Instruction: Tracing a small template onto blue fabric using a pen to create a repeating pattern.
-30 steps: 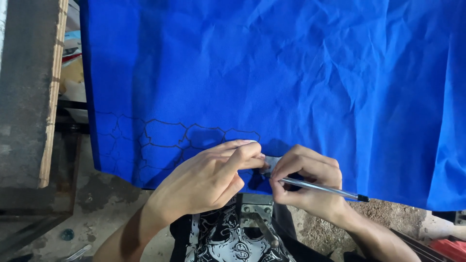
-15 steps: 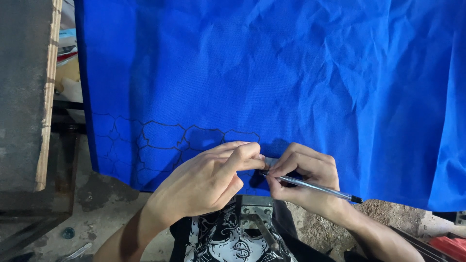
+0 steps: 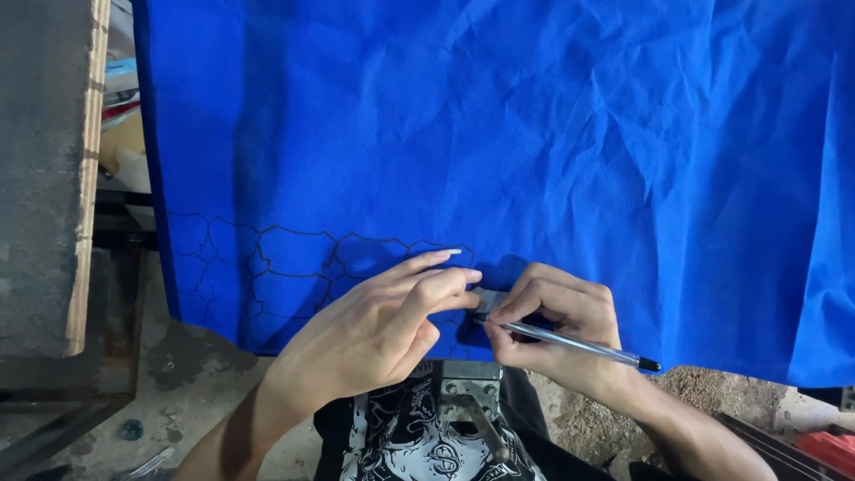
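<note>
Your right hand [image 3: 557, 321] pinches the pen [image 3: 570, 343]; your left hand [image 3: 383, 330] pins the soft, creasing blue cloth [image 3: 534, 151] beside it.

No packages, labels, signs or screens clearly in view.

Along the left edge of the frame we see a grey slab [image 3: 36, 169] edged with a pale wooden strip [image 3: 86, 178], standing over a dark metal frame [image 3: 62, 392]. Below it, at lower left, the concrete floor [image 3: 191, 392] is stained and dusty. At lower right the ground [image 3: 712, 383] turns gravelly, and a red object [image 3: 824, 450], perhaps a crate, sits in the corner.
</note>
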